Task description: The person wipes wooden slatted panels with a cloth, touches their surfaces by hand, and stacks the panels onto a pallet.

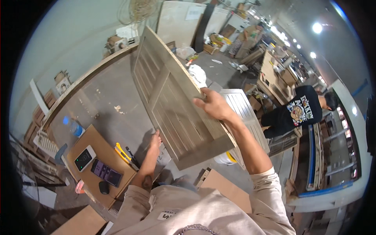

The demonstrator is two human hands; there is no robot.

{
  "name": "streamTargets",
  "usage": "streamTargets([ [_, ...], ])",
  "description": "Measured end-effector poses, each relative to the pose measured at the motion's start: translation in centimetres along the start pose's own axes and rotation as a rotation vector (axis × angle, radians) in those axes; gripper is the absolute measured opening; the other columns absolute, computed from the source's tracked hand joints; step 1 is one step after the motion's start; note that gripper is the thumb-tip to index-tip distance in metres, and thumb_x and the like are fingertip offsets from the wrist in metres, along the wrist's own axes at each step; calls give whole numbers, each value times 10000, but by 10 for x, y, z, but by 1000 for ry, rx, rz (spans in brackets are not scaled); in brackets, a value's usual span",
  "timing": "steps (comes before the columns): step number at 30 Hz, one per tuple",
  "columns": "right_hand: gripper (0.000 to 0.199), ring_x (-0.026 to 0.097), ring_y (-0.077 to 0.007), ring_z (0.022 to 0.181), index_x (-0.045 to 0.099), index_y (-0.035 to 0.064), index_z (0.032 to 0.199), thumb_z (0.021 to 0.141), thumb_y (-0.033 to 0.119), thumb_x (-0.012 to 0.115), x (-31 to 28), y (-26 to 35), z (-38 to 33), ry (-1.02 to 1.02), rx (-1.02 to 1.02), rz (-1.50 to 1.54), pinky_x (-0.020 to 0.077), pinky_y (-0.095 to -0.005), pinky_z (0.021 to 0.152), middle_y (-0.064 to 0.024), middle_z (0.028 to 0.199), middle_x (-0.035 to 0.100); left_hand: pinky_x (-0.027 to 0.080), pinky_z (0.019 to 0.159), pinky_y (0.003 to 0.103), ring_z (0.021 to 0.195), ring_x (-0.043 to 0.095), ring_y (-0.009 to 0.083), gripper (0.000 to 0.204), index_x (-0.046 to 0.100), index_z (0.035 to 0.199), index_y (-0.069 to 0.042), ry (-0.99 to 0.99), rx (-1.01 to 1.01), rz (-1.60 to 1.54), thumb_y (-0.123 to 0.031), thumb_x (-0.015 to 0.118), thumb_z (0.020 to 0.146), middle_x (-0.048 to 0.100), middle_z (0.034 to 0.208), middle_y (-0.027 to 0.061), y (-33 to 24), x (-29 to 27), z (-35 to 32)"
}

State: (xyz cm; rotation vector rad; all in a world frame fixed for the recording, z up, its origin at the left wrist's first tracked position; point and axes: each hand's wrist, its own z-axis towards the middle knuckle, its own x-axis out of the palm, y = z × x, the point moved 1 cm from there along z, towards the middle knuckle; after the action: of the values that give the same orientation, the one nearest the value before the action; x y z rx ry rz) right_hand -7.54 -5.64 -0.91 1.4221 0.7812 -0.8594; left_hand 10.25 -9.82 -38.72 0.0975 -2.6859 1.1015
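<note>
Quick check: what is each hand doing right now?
Left hand: closed on the lower edge of the slatted wooden panel.
Right hand: gripping the panel's right edge.

Beige long-sleeved shirt, sleeves pushed up

**Layout of the workbench and its surroundings, head view**

The slatted panel [178, 98] stands tilted on edge over the workbench [105, 94], the left hand [155, 140] at its lower left edge and the right hand [213, 105] on its right edge. Left of the panel a board [94, 168] lies on the bench; on the board rest two phones [96, 164] side by side, with a utility knife [122, 153] and a pen [132, 156] at its right edge. A bottle [74, 126] lies behind the board. A second slatted panel [244, 113] lies right of the bench, and farther right stands another person [299, 111].
</note>
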Motion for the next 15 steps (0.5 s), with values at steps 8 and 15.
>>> streamTargets([
  [8, 272, 582, -461, 763, 532, -39, 997, 872, 202, 553, -5, 5, -82, -191, -92, 56, 466, -493, 665, -274, 750, 595, 265, 1098, 474, 1276, 356, 460, 928, 151, 1431, 65, 74, -64, -232, -641, 394, 879, 307, 1403, 330, -20, 30, -55],
  [15, 370, 592, -429, 735, 448, -34, 1202, 946, 230, 493, -41, -44, -313, -528, -57, 294, 480, -482, 657, -260, 792, 604, 280, 1088, 458, 1302, 333, 392, 963, 255, 1381, 109, 202, 322, -207, -685, 408, 859, 305, 1408, 296, -72, 110, -151],
])
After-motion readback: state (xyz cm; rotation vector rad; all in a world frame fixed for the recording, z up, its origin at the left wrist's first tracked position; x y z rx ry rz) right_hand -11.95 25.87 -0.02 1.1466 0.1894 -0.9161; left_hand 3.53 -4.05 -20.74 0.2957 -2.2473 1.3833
